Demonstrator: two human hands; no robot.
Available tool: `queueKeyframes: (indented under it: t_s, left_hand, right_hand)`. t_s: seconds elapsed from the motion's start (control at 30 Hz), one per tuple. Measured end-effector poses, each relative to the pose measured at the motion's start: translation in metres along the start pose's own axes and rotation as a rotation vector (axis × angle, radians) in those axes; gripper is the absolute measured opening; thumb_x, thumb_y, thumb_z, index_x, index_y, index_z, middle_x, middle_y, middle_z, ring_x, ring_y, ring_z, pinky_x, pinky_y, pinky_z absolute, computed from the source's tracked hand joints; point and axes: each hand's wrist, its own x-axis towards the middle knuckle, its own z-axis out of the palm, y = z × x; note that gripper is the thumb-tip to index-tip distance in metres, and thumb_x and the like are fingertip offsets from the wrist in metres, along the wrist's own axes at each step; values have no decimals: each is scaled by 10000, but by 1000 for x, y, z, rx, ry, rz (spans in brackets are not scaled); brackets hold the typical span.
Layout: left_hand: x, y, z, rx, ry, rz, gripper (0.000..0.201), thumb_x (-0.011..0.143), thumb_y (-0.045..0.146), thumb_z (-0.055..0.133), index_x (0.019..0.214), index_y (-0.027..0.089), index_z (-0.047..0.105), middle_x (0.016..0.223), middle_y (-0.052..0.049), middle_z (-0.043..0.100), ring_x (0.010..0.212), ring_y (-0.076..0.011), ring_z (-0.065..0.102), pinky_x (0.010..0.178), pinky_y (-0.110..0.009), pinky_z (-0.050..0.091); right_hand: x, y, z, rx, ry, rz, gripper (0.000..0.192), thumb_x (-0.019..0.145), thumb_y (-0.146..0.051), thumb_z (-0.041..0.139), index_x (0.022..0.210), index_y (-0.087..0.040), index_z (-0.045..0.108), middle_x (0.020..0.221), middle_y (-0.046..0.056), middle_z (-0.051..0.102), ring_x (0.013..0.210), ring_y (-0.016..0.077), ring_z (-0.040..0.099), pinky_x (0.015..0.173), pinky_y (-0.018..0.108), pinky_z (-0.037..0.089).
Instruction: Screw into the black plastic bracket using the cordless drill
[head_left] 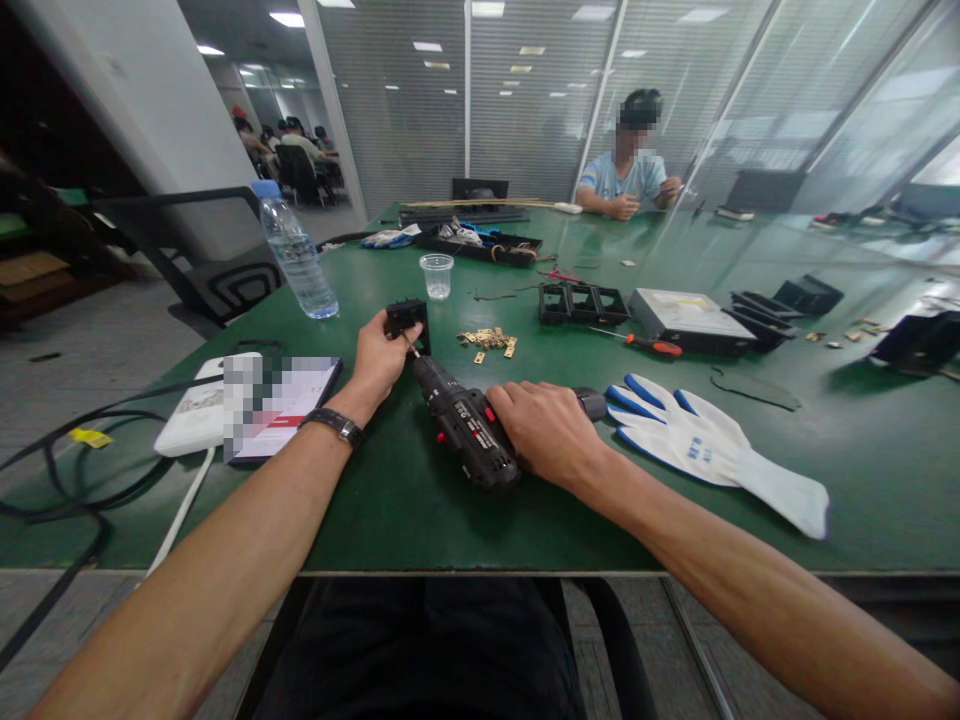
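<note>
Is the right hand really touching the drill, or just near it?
Touching. The head view shows it: the right hand is wrapped around the black drill, with no gap between them.

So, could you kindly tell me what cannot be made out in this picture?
In the head view:
Drill: grip mostly hidden under the right hand.
Black part: partly covered by the left hand.
Bit: tip too small to tell whether it touches the part.
Screen: pixelated, text unreadable.
Brass pieces: too small and heaped to count.
</note>
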Motion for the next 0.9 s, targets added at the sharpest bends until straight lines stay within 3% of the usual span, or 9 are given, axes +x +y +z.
queueKeyframes:
  t_s: [0.9]
  left_hand:
    - [2, -5, 0, -21, -3, 7, 382, 675, 311, 745, 1008, 153, 647, 979, -58, 686, 815, -157, 625, 721, -273, 530]
  right_hand:
    - [0, 1, 3, 4, 28, -3, 150, 910, -190, 460, 1050, -193, 515, 963, 80, 662, 848, 236, 618, 672, 316, 376]
